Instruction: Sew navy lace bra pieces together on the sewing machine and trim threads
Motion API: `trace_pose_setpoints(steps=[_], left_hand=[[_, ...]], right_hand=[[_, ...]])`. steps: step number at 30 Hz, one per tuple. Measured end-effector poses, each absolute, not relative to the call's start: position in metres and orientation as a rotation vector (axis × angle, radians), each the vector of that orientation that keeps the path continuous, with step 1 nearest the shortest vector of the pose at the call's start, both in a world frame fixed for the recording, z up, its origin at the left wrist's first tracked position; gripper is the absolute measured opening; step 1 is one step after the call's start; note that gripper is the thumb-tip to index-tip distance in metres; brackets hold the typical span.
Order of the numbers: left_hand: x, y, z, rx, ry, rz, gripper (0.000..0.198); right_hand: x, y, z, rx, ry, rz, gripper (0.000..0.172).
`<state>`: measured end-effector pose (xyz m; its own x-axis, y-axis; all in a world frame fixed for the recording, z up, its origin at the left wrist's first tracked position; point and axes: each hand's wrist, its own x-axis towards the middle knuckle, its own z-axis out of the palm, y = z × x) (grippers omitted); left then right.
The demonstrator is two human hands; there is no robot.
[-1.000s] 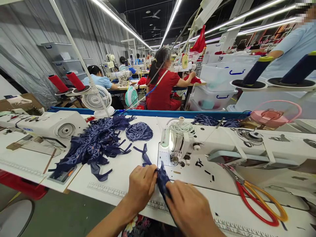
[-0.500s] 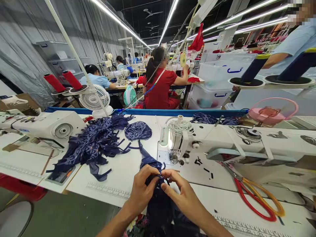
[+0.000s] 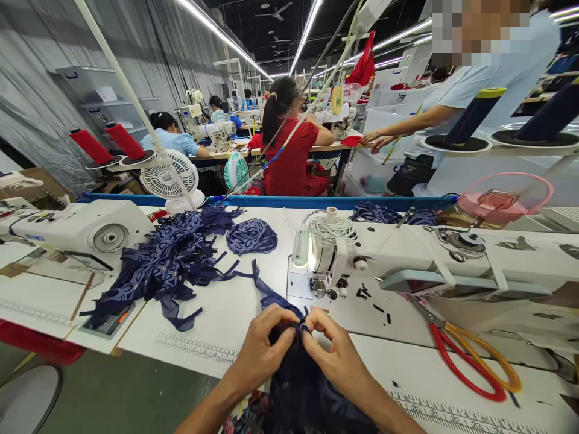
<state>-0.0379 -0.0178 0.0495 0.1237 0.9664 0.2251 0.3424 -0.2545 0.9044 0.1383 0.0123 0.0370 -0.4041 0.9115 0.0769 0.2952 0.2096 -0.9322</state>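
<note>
Navy fabric (image 3: 312, 386) hangs from my fingers over the table's front edge into my lap, with a narrow strip running back across the white tabletop. My left hand (image 3: 266, 340) pinches its upper edge between thumb and fingers. Close beside it, my right hand (image 3: 332, 346) grips the same edge, thumb and forefinger pressed together. Just beyond my hands stands the white sewing machine (image 3: 325, 259), its needle area lit. A heap of navy patterned pieces (image 3: 167, 259) with loose straps lies to the left, and one rounded patterned piece (image 3: 252, 236) rests near it.
Red-and-orange-handled scissors (image 3: 470, 355) lie on the right. Another sewing machine (image 3: 81, 226) stands at left. Behind the table are a white fan (image 3: 168, 175), red thread cones (image 3: 90, 146) and a pink basket (image 3: 495, 202). A person in red sits ahead; another stands at right.
My right hand's thumb and forefinger have closed onto the fabric edge, and the fabric between my hands has shifted slightly. The standing person has come further into view, an arm reaching left.
</note>
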Motion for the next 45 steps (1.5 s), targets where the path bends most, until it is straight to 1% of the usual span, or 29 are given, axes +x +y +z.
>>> trace_pose_setpoints(steps=[4,6,11,17,24,25,27,29,30,34,38,41,43,45], left_hand=[[-0.034,-0.024,0.048,1.753,1.248,1.103,0.017],[-0.031,-0.026,0.042,1.792,1.291,1.134,0.023],[-0.027,-0.027,0.025,1.819,1.394,1.273,0.030],[-0.029,-0.024,0.028,1.915,1.370,1.296,0.020],[-0.033,-0.022,0.029,2.033,1.394,1.300,0.016],[-0.035,-0.022,0.030,2.012,1.405,1.294,0.016],[-0.040,-0.022,0.033,1.978,1.416,1.278,0.016],[-0.044,-0.022,0.036,1.982,1.409,1.247,0.017],[-0.045,-0.022,0.037,1.992,1.402,1.225,0.017],[-0.044,-0.023,0.036,2.037,1.402,1.182,0.017],[-0.044,-0.023,0.040,2.127,1.398,1.178,0.016],[-0.048,-0.022,0.053,2.258,1.386,1.092,0.016],[-0.051,-0.021,0.063,2.334,1.409,0.999,0.016],[-0.053,-0.018,0.072,2.386,1.454,0.922,0.015]], right_hand=[[0.135,0.010,0.031,-1.182,-1.796,1.096,0.008],[0.133,0.009,0.032,-1.205,-1.759,1.092,0.011],[0.131,0.009,0.040,-1.187,-1.736,1.178,0.020],[0.135,0.007,0.039,-1.164,-1.796,1.182,0.017],[0.140,-0.001,0.032,-1.125,-1.873,0.983,0.015],[0.143,-0.003,0.034,-1.119,-1.925,1.016,0.016],[0.151,-0.006,0.037,-1.123,-1.995,1.244,0.023],[0.157,-0.007,0.039,-1.160,-1.936,1.480,0.033],[0.159,-0.006,0.040,-1.189,-1.882,1.502,0.034],[0.153,-0.001,0.037,-1.180,-1.826,1.278,0.024],[0.137,0.001,0.030,-1.087,-1.668,1.411,0.027],[0.131,0.003,0.031,-1.064,-1.488,1.473,0.030],[0.130,0.005,0.035,-1.049,-1.472,1.444,0.027],[0.132,0.007,0.040,-1.026,-1.567,1.321,0.020]])
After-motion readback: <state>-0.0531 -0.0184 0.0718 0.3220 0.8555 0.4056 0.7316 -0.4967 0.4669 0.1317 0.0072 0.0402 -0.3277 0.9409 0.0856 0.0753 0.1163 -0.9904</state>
